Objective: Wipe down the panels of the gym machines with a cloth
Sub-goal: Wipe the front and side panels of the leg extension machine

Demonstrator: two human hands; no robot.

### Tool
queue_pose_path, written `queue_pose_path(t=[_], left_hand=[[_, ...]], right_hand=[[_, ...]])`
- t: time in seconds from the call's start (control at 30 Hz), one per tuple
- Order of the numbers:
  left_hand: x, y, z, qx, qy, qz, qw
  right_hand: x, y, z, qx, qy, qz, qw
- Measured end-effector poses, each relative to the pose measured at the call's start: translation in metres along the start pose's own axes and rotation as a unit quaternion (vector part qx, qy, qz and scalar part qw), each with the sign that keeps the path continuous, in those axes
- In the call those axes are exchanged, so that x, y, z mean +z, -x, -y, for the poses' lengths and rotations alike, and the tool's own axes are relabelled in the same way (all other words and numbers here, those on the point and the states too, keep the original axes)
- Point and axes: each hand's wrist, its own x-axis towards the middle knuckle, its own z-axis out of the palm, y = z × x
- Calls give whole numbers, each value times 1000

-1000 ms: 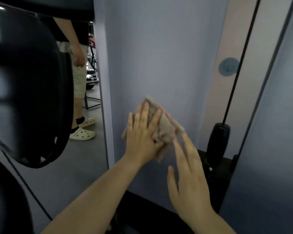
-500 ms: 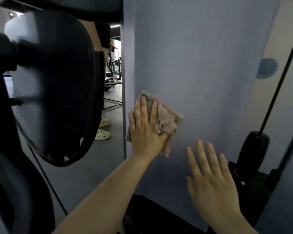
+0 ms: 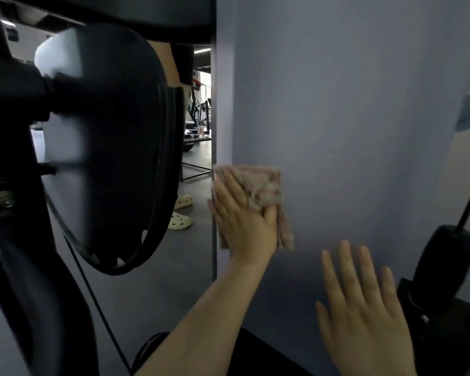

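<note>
A tall grey-blue machine panel fills the middle and right of the head view. A folded pinkish-beige cloth lies flat against its left edge. My left hand presses the cloth to the panel with straight fingers, the thumb alongside it. My right hand is spread flat with straight fingers low on the panel, to the right of and below the cloth, holding nothing.
A large black machine housing looms close on the left. A black cable and its rubber stop hang at the right. Another person's legs in cream clogs stand on the grey floor behind the gap.
My left hand has slid the cloth leftward to the panel's left edge. My right hand has moved away from the cloth and spread open lower on the panel. The view has shifted left.
</note>
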Motion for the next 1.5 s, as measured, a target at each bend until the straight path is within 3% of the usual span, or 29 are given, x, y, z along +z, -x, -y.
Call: queue_pose_path(t=[0.17,0.27,0.37,0.53,0.67,0.77,0.87,1.07,1.2,1.3,1.37,1.5], left_hand=[[-18,-87,-24,-17,154,-15,988],[-17,-93,-14,-25,189,-28,981],[-11,-74,3,-30,214,-55,975],[5,0,50,-126,211,57,968],[9,74,83,-161,181,81,967],[8,116,103,-295,269,116,910],[9,140,114,-372,285,141,872],[15,153,130,-541,350,106,757],[11,139,102,-461,264,70,844],[15,115,77,-294,168,60,939],[13,92,52,-207,113,65,970],[13,74,25,-114,54,68,990]], right_hand=[[1,-1,3,2,-4,-16,1000],[0,-1,3,5,-1,-21,1000],[1,-1,7,15,3,-15,1000],[4,6,14,32,-4,-5,999],[11,24,17,26,-1,11,1000],[13,34,18,18,-3,24,1000],[12,36,16,17,-8,32,999],[10,35,16,9,-8,54,998],[12,47,15,-7,-8,75,997],[9,51,13,-18,-13,86,996],[4,49,12,-16,-20,93,995],[0,50,13,-11,-35,109,993]])
